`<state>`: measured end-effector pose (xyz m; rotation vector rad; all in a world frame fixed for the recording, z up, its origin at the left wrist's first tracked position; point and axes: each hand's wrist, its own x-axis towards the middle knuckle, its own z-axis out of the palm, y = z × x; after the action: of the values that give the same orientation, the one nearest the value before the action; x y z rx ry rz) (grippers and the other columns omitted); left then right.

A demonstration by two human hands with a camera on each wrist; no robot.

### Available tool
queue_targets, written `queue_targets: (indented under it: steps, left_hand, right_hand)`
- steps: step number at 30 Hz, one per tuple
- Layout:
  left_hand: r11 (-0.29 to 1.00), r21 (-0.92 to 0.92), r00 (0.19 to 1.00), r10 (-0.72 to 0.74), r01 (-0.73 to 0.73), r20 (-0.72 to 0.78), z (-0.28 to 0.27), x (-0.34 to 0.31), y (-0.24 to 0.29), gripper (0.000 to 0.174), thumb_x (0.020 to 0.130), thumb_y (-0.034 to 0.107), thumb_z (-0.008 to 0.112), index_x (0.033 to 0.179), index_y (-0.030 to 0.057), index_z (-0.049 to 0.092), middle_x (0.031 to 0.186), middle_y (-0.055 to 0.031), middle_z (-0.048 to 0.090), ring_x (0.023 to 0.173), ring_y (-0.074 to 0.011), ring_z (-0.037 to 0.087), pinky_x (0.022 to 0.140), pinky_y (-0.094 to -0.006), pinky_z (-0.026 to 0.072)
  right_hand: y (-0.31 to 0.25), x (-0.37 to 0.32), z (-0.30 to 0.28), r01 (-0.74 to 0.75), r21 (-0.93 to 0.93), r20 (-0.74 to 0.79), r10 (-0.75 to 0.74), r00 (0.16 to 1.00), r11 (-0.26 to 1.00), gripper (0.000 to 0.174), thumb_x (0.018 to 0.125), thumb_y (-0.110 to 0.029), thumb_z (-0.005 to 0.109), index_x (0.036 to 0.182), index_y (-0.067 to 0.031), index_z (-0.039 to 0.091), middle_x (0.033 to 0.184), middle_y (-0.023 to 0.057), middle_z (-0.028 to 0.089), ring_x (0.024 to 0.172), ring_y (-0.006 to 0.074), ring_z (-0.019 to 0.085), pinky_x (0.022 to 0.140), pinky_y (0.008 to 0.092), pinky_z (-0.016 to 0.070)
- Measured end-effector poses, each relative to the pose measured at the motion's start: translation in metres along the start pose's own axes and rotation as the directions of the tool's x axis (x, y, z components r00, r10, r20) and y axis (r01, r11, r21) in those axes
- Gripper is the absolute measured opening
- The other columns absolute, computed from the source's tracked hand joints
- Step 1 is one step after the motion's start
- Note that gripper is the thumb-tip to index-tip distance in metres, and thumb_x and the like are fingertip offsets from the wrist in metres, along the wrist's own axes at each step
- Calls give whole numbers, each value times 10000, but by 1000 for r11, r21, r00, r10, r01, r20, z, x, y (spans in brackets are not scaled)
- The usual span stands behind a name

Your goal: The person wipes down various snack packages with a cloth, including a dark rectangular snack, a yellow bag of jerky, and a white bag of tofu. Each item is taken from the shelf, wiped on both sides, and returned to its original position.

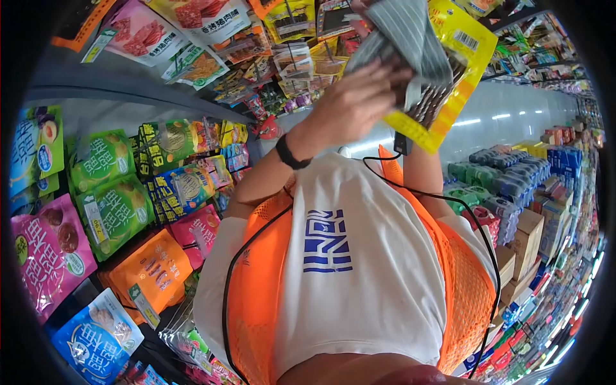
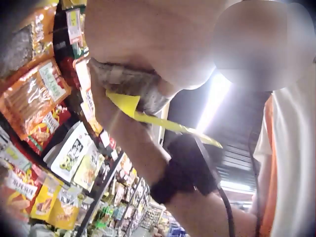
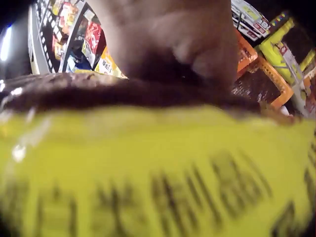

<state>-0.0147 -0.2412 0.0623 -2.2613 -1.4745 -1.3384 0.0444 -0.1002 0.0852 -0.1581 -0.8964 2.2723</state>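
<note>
A yellow snack packet (image 1: 467, 61) with a barcode and a clear window over dark brown strips is held up, tilted, in front of the body. My left hand (image 1: 359, 96), blurred and with a black band on its wrist, grips a grey striped cloth (image 1: 410, 48) against the packet's face. In the left wrist view, the cloth (image 2: 148, 91) bunches beneath the palm beside the packet's yellow edge (image 2: 168, 123). My right hand (image 3: 173, 39) holds the packet from behind; its fingers are hidden. Yellow film with dark printed characters (image 3: 148, 168) fills the lower right wrist view.
Shelves of snack bags stand at the left, with green bags (image 1: 119, 208), an orange bag (image 1: 151, 269) and a blue bag (image 1: 96, 337). More packets (image 1: 202, 22) hang ahead. Bottle packs (image 1: 507, 173) and cartons (image 1: 526, 234) are stacked at the right. A black cable (image 1: 443, 192) crosses the torso.
</note>
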Motion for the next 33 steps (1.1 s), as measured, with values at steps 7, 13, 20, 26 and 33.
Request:
queue_targets:
  steps: [7, 13, 20, 26, 33]
  left_hand:
    - [976, -208, 997, 58, -66, -44, 13, 19, 22, 272, 820, 121, 706, 1068, 11, 695, 1534, -166, 442, 1413, -375, 421, 1160, -505, 363]
    - [721, -654, 885, -433, 228, -168, 1, 32, -22, 223, 1031, 130, 525, 1173, -29, 594, 1058, -136, 613, 991, -261, 629, 870, -342, 485]
    - [365, -862, 654, -754, 353, -51, 19, -70, -30, 297, 1040, 194, 502, 1219, -19, 606, 1111, -76, 638, 982, -173, 594, 874, -342, 464]
    - [936, -16, 933, -352, 352, -79, 10, -70, -27, 276, 882, 116, 677, 1136, 7, 684, 1202, -203, 614, 1150, -451, 546, 1006, -491, 443]
    - [951, -42, 916, -305, 305, -262, 24, -38, -54, 230, 891, 158, 682, 1093, 50, 705, 1118, -193, 657, 1094, -436, 576, 953, -491, 471]
  right_hand:
    - [12, 2, 4, -134, -77, 30, 137, 990, 988, 413, 1067, -327, 466, 1285, 7, 574, 1167, 86, 670, 997, 161, 655, 881, 320, 543]
    - [13, -14, -65, -175, -339, -81, 156, 984, 924, 415, 1069, -338, 478, 1276, 7, 579, 1166, 74, 669, 1005, 148, 646, 893, 315, 532]
    - [0, -15, -80, -4, -680, -208, -187, 960, 733, 421, 1059, -367, 532, 1137, 28, 653, 1003, 30, 687, 844, 62, 602, 727, 231, 470]
    - [15, -20, -76, -86, -775, -284, -224, 932, 626, 439, 1054, -403, 530, 921, -9, 673, 726, -44, 585, 643, 29, 489, 561, 225, 384]
    - [37, -32, -57, -155, -765, -241, -54, 969, 626, 421, 1044, -395, 554, 867, -26, 654, 716, -57, 553, 655, 44, 456, 592, 229, 366]
